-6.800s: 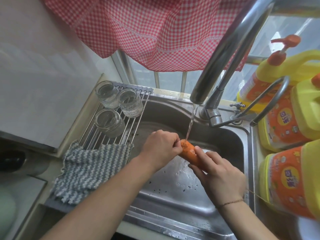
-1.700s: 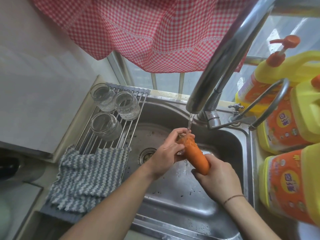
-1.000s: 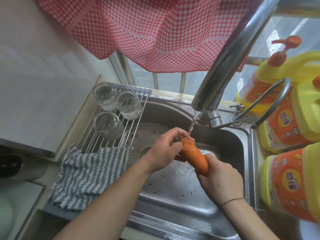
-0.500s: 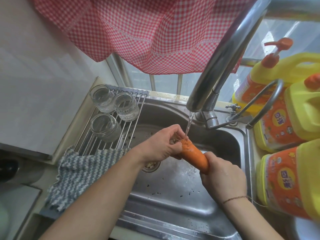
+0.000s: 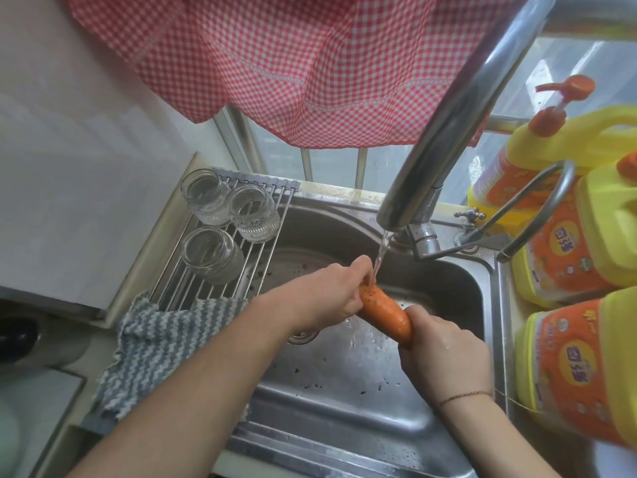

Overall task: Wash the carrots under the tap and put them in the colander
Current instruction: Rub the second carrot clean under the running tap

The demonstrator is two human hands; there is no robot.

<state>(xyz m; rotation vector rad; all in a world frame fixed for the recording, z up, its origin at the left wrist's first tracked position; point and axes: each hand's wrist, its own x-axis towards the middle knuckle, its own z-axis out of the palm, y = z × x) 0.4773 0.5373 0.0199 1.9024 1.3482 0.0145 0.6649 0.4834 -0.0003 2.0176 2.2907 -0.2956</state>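
An orange carrot (image 5: 384,310) lies slanted over the steel sink (image 5: 344,401), its thick end under the thin stream from the tap (image 5: 448,125). My right hand (image 5: 444,353) grips the carrot's lower end from below right. My left hand (image 5: 331,294) curls its fingers round the thick upper end, right where the water lands. No colander shows in this view.
Three upturned glass jars (image 5: 224,215) stand on a wire rack (image 5: 206,281) over the sink's left side, with a grey striped cloth (image 5: 162,343) draped below them. Yellow detergent bottles (image 5: 568,263) crowd the right edge. A red checked curtain (image 5: 293,63) hangs behind.
The carrot has tilted flatter and sunk slightly. My left hand keeps rubbing its thick end under the stream, while my right hand holds on at the lower end.
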